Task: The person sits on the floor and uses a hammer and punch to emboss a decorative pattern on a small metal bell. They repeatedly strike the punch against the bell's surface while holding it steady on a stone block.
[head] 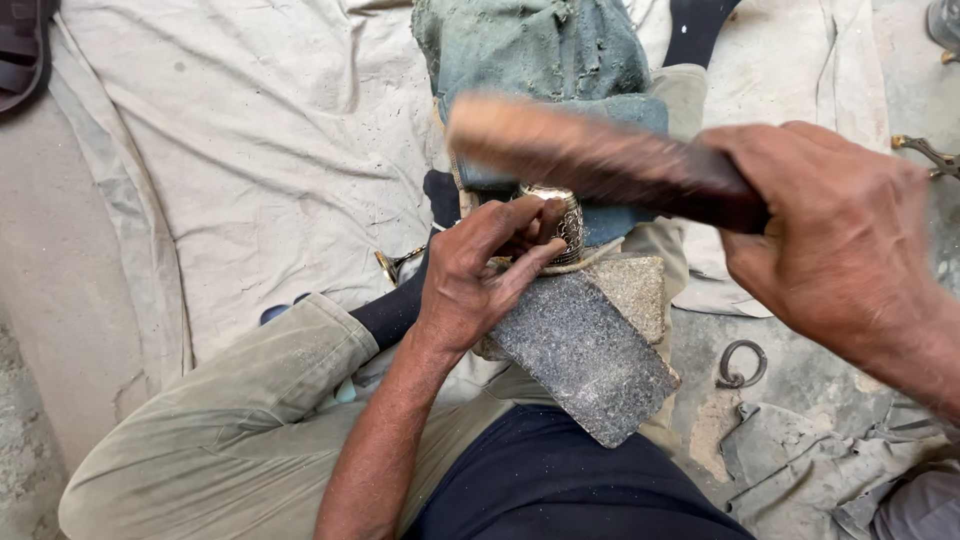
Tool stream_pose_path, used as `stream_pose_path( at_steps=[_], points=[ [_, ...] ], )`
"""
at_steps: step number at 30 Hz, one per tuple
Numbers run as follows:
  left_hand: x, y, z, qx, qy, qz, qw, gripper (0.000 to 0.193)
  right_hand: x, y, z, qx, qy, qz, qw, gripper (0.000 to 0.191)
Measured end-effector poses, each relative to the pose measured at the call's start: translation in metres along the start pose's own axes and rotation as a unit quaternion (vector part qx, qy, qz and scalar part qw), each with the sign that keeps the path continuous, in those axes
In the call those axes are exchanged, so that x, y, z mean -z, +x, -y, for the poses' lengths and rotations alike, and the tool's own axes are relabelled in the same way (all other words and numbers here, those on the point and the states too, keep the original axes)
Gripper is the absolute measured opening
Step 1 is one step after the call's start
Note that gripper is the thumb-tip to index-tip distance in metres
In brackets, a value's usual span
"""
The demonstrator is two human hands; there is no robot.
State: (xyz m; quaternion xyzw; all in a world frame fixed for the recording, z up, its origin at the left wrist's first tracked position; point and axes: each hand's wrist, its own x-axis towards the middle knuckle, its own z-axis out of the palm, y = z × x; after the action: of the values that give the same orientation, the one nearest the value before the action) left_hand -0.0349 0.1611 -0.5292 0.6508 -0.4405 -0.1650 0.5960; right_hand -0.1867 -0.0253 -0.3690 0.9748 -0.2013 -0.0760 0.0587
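1. Plainly, the small engraved metal cup (558,222) sits on the grey stone block (590,345) at the person's lap, its patterned side already bright; how much is left I judge unclear
2. The left hand (478,280) pinches the cup, fingers closed on it
3. The right hand (840,240) is clenched on a blurred wooden brush (590,155) raised above the cup, over a blue cloth (540,50)

Left hand (480,275) pinching low; right hand (835,245) fisted (raised, blurred).
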Motion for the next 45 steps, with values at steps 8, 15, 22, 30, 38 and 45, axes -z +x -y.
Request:
stream_pose_path(
  at_steps=[8,15,22,30,38,45],
  points=[
    [0.003,-0.003,0.009,-0.011,-0.011,0.002,1.0,0.043,0.016,0.012,0.024,-0.03,0.097,-0.038,0.994,0.029],
    [0.007,-0.005,0.015,-0.006,-0.01,-0.001,1.0,0.042,0.005,0.005,0.015,-0.022,0.048,0.014,0.998,0.03],
    [0.012,-0.009,0.019,-0.02,-0.015,-0.004,1.0,0.045,0.004,0.007,0.025,0.022,-0.032,0.016,0.999,0.029],
    [0.015,-0.01,0.023,-0.017,-0.015,-0.017,1.0,0.041,0.008,0.011,0.035,0.024,-0.079,0.046,0.996,0.034],
    [0.017,-0.011,0.032,-0.008,-0.055,0.002,0.998,0.04,0.012,0.019,0.045,0.033,0.114,-0.045,0.992,0.025],
    [0.019,-0.013,0.038,-0.011,-0.068,0.014,0.998,0.043,0.013,0.021,0.049,0.048,0.019,-0.035,0.998,0.024]
  ],
)
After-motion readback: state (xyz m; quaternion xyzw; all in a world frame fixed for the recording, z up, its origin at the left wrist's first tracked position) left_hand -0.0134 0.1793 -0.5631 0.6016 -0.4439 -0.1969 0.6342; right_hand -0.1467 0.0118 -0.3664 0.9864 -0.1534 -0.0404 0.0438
